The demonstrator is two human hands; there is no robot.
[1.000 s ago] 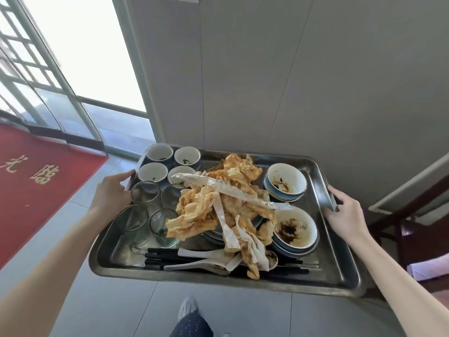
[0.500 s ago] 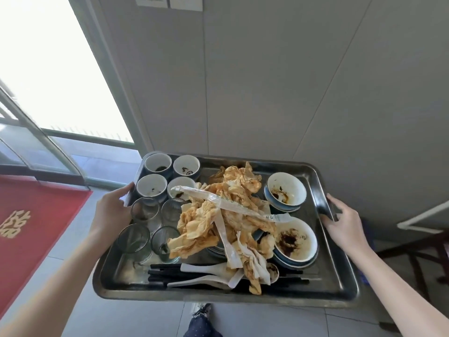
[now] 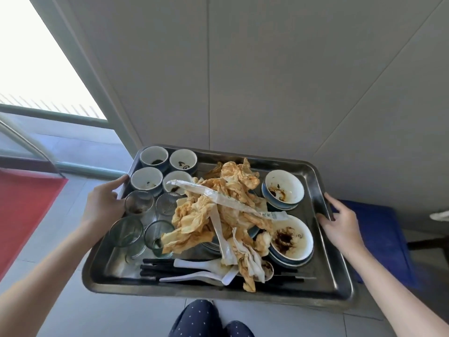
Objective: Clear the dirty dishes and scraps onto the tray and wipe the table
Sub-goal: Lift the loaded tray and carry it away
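Both left hand (image 3: 103, 207) and right hand (image 3: 342, 222) curl fingers (image 3: 119, 181) round the tray (image 3: 218, 292) between them

Restaurant: dish-laden tray (image 3: 114, 271), red doormat (image 3: 26, 210)

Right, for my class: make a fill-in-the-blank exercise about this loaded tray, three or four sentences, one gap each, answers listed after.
1. The left hand and right hand grip the tray, which carries ____ clear glasses.
2. The chopsticks by the near rim are ____ in colour.
3. The stained napkins are heaped in the ____ of the tray.
Answers: four; black; middle.
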